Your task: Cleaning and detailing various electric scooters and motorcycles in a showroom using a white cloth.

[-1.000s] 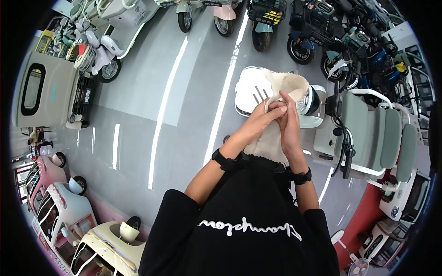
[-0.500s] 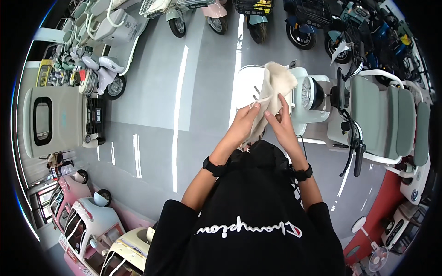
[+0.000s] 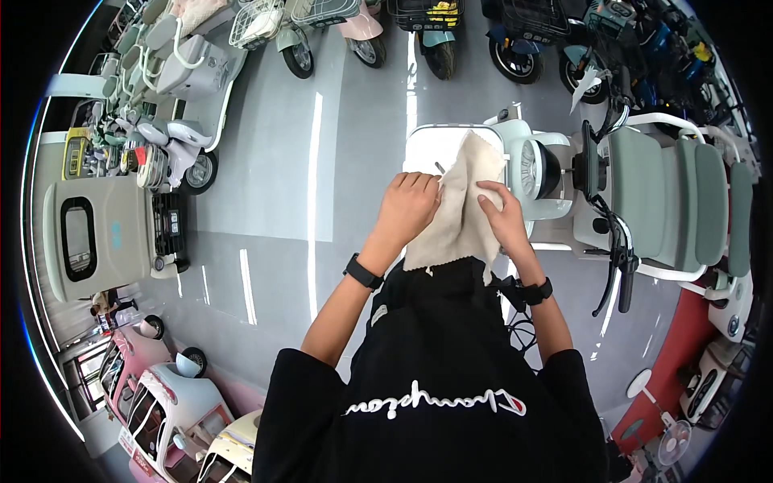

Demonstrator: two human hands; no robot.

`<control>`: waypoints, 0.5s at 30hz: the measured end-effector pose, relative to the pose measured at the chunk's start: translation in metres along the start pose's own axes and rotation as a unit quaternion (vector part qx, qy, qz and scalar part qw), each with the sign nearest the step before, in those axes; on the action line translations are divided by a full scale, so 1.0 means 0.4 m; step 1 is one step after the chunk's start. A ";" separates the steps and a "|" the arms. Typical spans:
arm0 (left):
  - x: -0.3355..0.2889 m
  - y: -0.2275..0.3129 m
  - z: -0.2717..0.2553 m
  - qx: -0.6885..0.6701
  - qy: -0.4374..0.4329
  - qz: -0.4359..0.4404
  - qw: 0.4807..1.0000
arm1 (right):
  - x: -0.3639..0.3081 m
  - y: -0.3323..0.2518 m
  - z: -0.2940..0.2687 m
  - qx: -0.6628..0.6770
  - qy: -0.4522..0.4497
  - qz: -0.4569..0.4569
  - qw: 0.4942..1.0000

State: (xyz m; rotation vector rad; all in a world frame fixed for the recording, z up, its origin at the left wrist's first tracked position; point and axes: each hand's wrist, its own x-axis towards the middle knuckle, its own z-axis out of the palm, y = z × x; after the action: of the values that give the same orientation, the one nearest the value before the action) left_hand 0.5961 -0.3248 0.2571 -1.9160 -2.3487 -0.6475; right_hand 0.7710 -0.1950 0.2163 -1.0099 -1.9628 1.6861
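A beige cloth (image 3: 460, 213) hangs spread between my hands, in front of my body. My left hand (image 3: 409, 211) is closed on its left edge, knuckles up. My right hand (image 3: 504, 219) has curled fingers and thumb gripping the right side of the cloth. Behind the cloth, and partly hidden by it, is a white flat-topped box (image 3: 427, 147) at the front of a pale green electric scooter (image 3: 555, 211). The scooter's round headlight (image 3: 531, 167) is just right of the cloth.
Black handlebars (image 3: 618, 233) and grey-green seats (image 3: 652, 193) extend to the right. Parked scooters with baskets (image 3: 424, 13) line the far side. A beige vehicle (image 3: 113, 233) stands at left, small pink and pale blue vehicles (image 3: 173, 394) at lower left, a fan (image 3: 675, 443) at lower right.
The bunched cloth has been opened out and now hangs wider and lower. My left hand has turned knuckles up and moved left; my right hand has moved slightly right.
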 end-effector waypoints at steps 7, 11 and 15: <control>0.056 -0.020 -0.002 -0.088 -0.002 -0.072 0.994 | -0.011 -0.016 0.065 -0.027 -0.035 -0.036 0.998; 0.102 -0.055 0.007 -0.085 0.045 -0.010 0.995 | -0.002 -0.054 0.167 -0.095 -0.076 -0.068 0.990; 0.146 -0.106 0.005 -0.051 -0.027 0.051 0.997 | 0.038 -0.040 0.230 -0.078 -0.038 -0.001 0.996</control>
State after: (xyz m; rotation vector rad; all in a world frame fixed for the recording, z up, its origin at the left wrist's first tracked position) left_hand 0.5427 -0.2763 0.2598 -2.1068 -2.2707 -0.7291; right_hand 0.6937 -0.2489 0.2088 -1.0110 -2.1722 1.6133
